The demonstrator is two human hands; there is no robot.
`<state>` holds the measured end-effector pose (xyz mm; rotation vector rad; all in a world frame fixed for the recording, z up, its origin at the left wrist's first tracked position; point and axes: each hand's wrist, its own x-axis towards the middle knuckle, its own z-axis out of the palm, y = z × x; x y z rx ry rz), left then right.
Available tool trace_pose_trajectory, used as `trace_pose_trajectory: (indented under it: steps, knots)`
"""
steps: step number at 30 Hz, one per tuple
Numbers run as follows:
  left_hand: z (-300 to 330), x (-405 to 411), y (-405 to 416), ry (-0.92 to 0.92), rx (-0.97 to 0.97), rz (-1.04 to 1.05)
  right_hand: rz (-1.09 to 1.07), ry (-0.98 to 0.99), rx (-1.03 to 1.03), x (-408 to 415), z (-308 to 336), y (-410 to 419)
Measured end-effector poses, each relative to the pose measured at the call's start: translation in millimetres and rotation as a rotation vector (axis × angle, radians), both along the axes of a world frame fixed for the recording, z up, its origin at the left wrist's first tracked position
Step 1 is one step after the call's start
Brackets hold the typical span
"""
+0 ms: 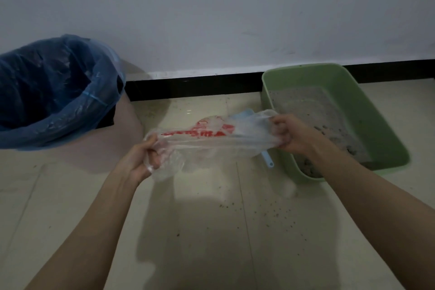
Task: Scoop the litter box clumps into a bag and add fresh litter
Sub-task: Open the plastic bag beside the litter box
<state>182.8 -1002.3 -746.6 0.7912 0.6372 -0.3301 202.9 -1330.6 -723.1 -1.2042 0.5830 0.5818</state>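
A clear plastic bag with red print is stretched above the floor between both hands. My left hand grips its left end and my right hand grips its right end. To the right, a green litter box stands against the wall, holding grey litter with darker clumps at its near end. A light blue scoop lies on the floor beside the box, mostly hidden behind the bag; its handle tip shows below the bag.
A bin lined with a blue plastic bag stands at the left by the wall. Dark litter grains are scattered on the pale tiled floor in front of the box. A black skirting board runs along the white wall.
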Motion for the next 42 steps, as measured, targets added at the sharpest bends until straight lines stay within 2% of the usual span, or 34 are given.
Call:
trace_pose_trajectory:
  steps: [1, 3, 4, 6, 8, 10, 14, 16, 18, 20, 22, 24, 26, 29, 31, 32, 33, 34, 36, 38, 42]
  knots:
    - [-4.3, 4.5, 1.4, 0.007, -0.008, 0.037, 0.128, -0.034, -0.085, -4.4, 2.3, 6.0]
    - [-1.3, 8.3, -2.2, -0.001, 0.029, -0.023, 0.469, -0.069, -0.265, -9.4, 3.7, 17.6]
    - [2.3, 9.1, -5.7, -0.015, 0.093, -0.072, 0.637, -0.097, -0.438, -11.2, 1.7, 22.5]
    - [10.6, 10.7, -13.7, -0.087, 0.255, -0.165, 0.889, -0.217, -0.945, -16.5, -5.3, 36.5]
    - [19.8, 12.1, -19.8, -0.175, 0.362, -0.247, 1.024, -0.385, -1.388, -23.9, -7.7, 53.8]
    - [24.6, 13.1, -19.6, -0.218, 0.428, -0.317, 1.167, -0.496, -1.504, -29.2, -11.1, 63.9]
    - [20.6, 11.8, -6.1, -0.287, 0.473, -0.401, 1.266, -0.424, -1.282, -31.3, -4.0, 67.1]
    - [16.4, 10.9, -1.5, -0.291, 0.481, -0.372, 1.292, -0.468, -1.354, -33.6, -6.4, 67.8]
    - [12.2, 11.1, 1.5, -0.287, 0.563, -0.352, 1.145, -0.557, -1.418, -34.2, -15.6, 66.8]
    - [10.1, 10.1, 0.6, -0.279, 0.786, -0.406, 0.842, -0.492, -1.327, -29.0, -25.1, 62.6]
    - [7.0, 5.0, -2.5, -0.252, 1.024, -0.443, 0.574, -0.337, -1.155, -18.3, -31.1, 54.7]
    - [2.5, -0.4, -6.7, -0.246, 1.148, -0.43, 0.312, -0.168, -0.962, -9.4, -32.1, 48.3]
    - [-0.9, -3.4, -6.0, -0.245, 1.219, -0.497, 0.052, -0.018, -0.681, -9.0, -25.4, 44.6]
    - [-1.8, -7.5, -4.0, -0.234, 1.215, -0.787, -0.2, 0.054, -0.225, -10.8, -10.4, 42.3]
    - [-4.4, -10.5, -3.5, -0.226, 1.211, -0.8, -0.315, 0.11, 0.047, -8.9, -1.3, 39.8]
    - [-5.6, -11.6, -2.1, -0.215, 1.183, -0.735, -0.354, 0.143, 0.123, -7.5, 1.9, 37.6]
    - [-5.3, -11.9, -0.3, -0.177, 1.072, -0.641, -0.361, 0.165, 0.148, -7.7, 4.7, 35.3]
    - [-5.5, -10.9, 3.2, -0.117, 0.881, -0.543, -0.347, 0.177, 0.162, -10.6, 8.9, 34.4]
    - [-4.3, -7.0, 8.8, 0.056, 0.379, -0.355, -0.278, 0.184, 0.201, -15.2, 12.8, 32.0]
    - [-6.8, -5.4, 16.7, 0.151, 0.08, -0.171, -0.17, 0.172, 0.163, -17.7, 10.5, 28.7]
    - [-16.1, -5.4, 22.2, 0.053, -0.057, -0.056, -0.026, 0.148, 0.036, -14.9, -3.5, 22.7]
